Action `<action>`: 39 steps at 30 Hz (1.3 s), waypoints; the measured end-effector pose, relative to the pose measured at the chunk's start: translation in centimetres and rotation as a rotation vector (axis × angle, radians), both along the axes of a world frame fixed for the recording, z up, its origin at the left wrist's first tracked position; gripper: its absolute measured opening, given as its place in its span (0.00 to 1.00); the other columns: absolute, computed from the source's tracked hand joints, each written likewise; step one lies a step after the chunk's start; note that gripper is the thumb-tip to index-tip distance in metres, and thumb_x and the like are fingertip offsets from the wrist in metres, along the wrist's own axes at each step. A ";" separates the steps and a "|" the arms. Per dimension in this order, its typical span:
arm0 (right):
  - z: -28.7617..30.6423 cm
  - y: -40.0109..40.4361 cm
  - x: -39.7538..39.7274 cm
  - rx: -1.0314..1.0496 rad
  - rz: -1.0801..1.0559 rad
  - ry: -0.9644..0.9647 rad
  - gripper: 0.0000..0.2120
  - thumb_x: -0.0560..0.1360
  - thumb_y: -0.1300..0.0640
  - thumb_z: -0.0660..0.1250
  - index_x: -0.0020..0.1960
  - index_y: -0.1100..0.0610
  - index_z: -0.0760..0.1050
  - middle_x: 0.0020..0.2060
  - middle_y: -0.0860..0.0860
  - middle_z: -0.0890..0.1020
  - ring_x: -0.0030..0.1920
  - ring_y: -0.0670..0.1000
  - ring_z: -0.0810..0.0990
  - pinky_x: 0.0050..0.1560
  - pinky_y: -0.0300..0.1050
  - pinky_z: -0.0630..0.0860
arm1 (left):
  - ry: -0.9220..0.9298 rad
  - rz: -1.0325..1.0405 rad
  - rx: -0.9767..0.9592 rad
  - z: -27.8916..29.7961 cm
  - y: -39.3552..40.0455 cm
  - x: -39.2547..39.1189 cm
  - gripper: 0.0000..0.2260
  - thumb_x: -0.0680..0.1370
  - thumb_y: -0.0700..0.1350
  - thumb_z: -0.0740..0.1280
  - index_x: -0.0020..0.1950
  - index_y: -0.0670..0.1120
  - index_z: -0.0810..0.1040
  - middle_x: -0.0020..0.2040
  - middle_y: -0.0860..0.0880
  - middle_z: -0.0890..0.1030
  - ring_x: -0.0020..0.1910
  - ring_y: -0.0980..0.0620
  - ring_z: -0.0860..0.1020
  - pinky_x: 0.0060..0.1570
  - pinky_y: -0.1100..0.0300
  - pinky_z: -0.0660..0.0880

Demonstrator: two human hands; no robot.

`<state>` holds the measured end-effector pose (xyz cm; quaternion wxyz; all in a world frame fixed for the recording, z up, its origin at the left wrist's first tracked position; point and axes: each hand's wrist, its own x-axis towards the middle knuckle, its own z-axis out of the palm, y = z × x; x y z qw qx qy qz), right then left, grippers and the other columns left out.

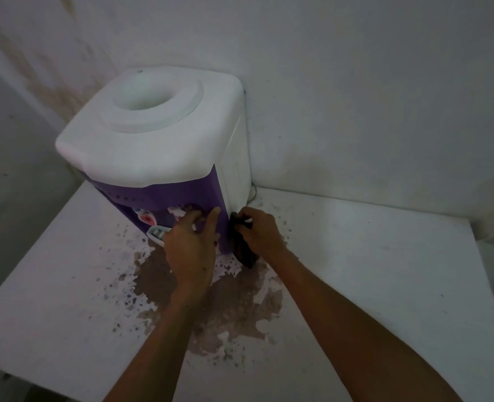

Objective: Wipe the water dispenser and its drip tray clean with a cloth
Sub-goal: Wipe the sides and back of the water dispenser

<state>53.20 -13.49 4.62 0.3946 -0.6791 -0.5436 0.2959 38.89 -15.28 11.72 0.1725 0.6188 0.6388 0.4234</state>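
Note:
A white-topped water dispenser [158,132] with a purple front stands on a white table [370,256] in the corner. Its taps, one with a red cap [148,219], stick out of the purple front, and the pale drip tray [157,232] shows just below them. My left hand [192,245] rests against the purple front beside the taps, fingers spread and lightly bent. My right hand [259,232] grips a dark cloth [243,252] and presses it against the dispenser's lower right corner. The cloth hangs down to the tabletop.
A large brown patch of worn paint [219,303] with scattered specks covers the tabletop in front of the dispenser. White walls close in behind and to the right. A dark cord [253,194] runs down behind the dispenser. The table's left edge drops off toward the floor.

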 end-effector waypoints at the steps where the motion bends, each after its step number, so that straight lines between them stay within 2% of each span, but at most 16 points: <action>1: 0.0 -0.1 0.1 0.018 -0.004 0.015 0.06 0.78 0.62 0.69 0.53 0.60 0.82 0.49 0.54 0.85 0.46 0.50 0.83 0.49 0.45 0.79 | 0.005 -0.002 0.012 -0.1 -0.1 0.0 0.17 0.79 0.58 0.70 0.50 0.44 0.86 0.35 0.54 0.79 0.35 0.51 0.79 0.40 0.60 0.73; 3: 1.1 -0.3 -0.2 0.132 -0.059 0.090 0.07 0.78 0.62 0.70 0.54 0.58 0.83 0.48 0.51 0.86 0.43 0.40 0.80 0.47 0.35 0.76 | 0.013 -0.009 0.045 -0.5 0.1 0.0 0.18 0.79 0.58 0.69 0.51 0.43 0.86 0.38 0.51 0.83 0.36 0.51 0.80 0.41 0.60 0.75; 5: 2.2 -0.4 -0.9 0.245 -0.109 0.191 0.07 0.78 0.61 0.70 0.54 0.57 0.83 0.47 0.47 0.85 0.44 0.36 0.79 0.45 0.29 0.74 | 0.000 -0.010 0.054 -0.9 0.0 0.0 0.18 0.79 0.58 0.69 0.53 0.43 0.85 0.43 0.48 0.86 0.38 0.51 0.82 0.43 0.59 0.77; 9: 1.8 -0.2 -2.1 0.353 -0.162 0.219 0.06 0.79 0.61 0.68 0.54 0.58 0.82 0.45 0.49 0.84 0.44 0.42 0.81 0.43 0.34 0.76 | -0.043 0.007 0.032 -1.6 0.0 0.1 0.17 0.77 0.58 0.71 0.53 0.46 0.84 0.44 0.54 0.83 0.39 0.54 0.81 0.42 0.67 0.76; 12: -0.7 -0.1 -1.9 0.251 -0.162 0.156 0.04 0.79 0.63 0.67 0.49 0.60 0.81 0.40 0.52 0.84 0.39 0.49 0.80 0.38 0.43 0.76 | -0.049 0.024 0.041 -1.5 -0.2 0.6 0.13 0.77 0.54 0.74 0.50 0.45 0.82 0.41 0.56 0.80 0.37 0.64 0.78 0.40 0.73 0.73; 14: -2.1 0.2 -1.0 0.116 -0.099 0.080 0.04 0.79 0.62 0.68 0.48 0.61 0.80 0.40 0.54 0.84 0.39 0.53 0.81 0.39 0.49 0.77 | -0.043 0.036 0.042 -1.6 -0.2 0.7 0.13 0.76 0.54 0.75 0.49 0.44 0.82 0.40 0.55 0.80 0.35 0.69 0.78 0.38 0.74 0.73; 16: -2.4 0.5 -0.2 0.038 -0.056 0.055 0.04 0.78 0.62 0.69 0.51 0.61 0.81 0.44 0.55 0.85 0.42 0.52 0.82 0.43 0.47 0.78 | -0.018 0.044 0.054 -2.1 0.1 0.5 0.16 0.76 0.58 0.74 0.50 0.45 0.81 0.39 0.53 0.82 0.33 0.62 0.80 0.39 0.62 0.79; 17: -2.1 0.6 -0.1 0.051 -0.063 0.068 0.05 0.78 0.62 0.69 0.52 0.61 0.82 0.45 0.54 0.85 0.42 0.49 0.81 0.44 0.45 0.78 | -0.004 0.047 0.060 -2.4 0.2 0.4 0.17 0.76 0.60 0.73 0.50 0.46 0.81 0.39 0.51 0.83 0.34 0.57 0.81 0.40 0.54 0.80; 18: -1.6 0.6 -0.2 0.092 -0.084 0.096 0.05 0.78 0.61 0.69 0.52 0.60 0.82 0.45 0.52 0.85 0.41 0.45 0.80 0.43 0.41 0.77 | 0.007 0.053 0.069 -2.6 0.3 0.3 0.17 0.76 0.60 0.73 0.50 0.46 0.81 0.41 0.50 0.84 0.35 0.52 0.81 0.40 0.52 0.80; 20: -0.7 0.5 -0.7 0.184 -0.135 0.177 0.05 0.78 0.61 0.70 0.52 0.58 0.82 0.44 0.49 0.84 0.39 0.39 0.79 0.41 0.34 0.76 | 0.018 0.065 0.084 -2.9 0.4 0.5 0.18 0.75 0.59 0.74 0.51 0.45 0.80 0.44 0.50 0.84 0.37 0.49 0.81 0.41 0.52 0.80; 23: -1.1 0.3 -1.4 0.212 -0.177 0.231 0.03 0.78 0.62 0.69 0.50 0.59 0.81 0.40 0.50 0.83 0.38 0.43 0.79 0.37 0.33 0.74 | 0.026 0.072 0.083 -3.2 0.5 1.0 0.18 0.74 0.57 0.75 0.51 0.44 0.79 0.44 0.48 0.83 0.39 0.48 0.80 0.42 0.52 0.80; 26: -3.0 0.6 -1.7 0.134 -0.190 0.208 0.03 0.78 0.63 0.68 0.47 0.61 0.79 0.38 0.53 0.83 0.37 0.50 0.79 0.37 0.42 0.74 | 0.018 0.059 0.082 -3.5 0.8 0.9 0.17 0.73 0.54 0.77 0.50 0.43 0.78 0.44 0.48 0.82 0.40 0.48 0.80 0.43 0.53 0.79; 29: -4.7 1.4 -1.2 0.008 -0.148 0.141 0.04 0.79 0.61 0.67 0.47 0.62 0.78 0.39 0.55 0.82 0.37 0.54 0.79 0.35 0.43 0.72 | 0.034 0.027 0.099 -3.8 1.1 0.7 0.18 0.73 0.56 0.77 0.50 0.45 0.76 0.44 0.49 0.82 0.36 0.48 0.80 0.41 0.51 0.80; 32: -5.9 1.9 -0.6 -0.140 -0.112 0.095 0.06 0.79 0.60 0.67 0.53 0.62 0.79 0.46 0.56 0.83 0.43 0.53 0.80 0.44 0.42 0.73 | 0.056 0.001 0.124 -4.2 1.4 0.1 0.18 0.74 0.58 0.75 0.50 0.46 0.75 0.43 0.50 0.81 0.34 0.49 0.81 0.39 0.49 0.80; 35: -6.5 2.3 -0.3 -0.265 -0.089 0.059 0.09 0.79 0.60 0.67 0.56 0.62 0.81 0.51 0.58 0.84 0.51 0.58 0.82 0.51 0.45 0.76 | 0.108 -0.026 0.122 -4.3 1.6 -0.3 0.21 0.74 0.64 0.71 0.49 0.48 0.74 0.43 0.50 0.81 0.33 0.49 0.82 0.38 0.50 0.79; 39: -5.2 2.5 0.1 -0.287 -0.083 0.084 0.08 0.79 0.61 0.67 0.52 0.64 0.83 0.48 0.58 0.85 0.49 0.57 0.83 0.44 0.35 0.71 | 0.162 -0.005 0.108 -4.1 1.5 -0.3 0.24 0.74 0.67 0.68 0.50 0.46 0.76 0.43 0.49 0.83 0.35 0.49 0.82 0.38 0.51 0.80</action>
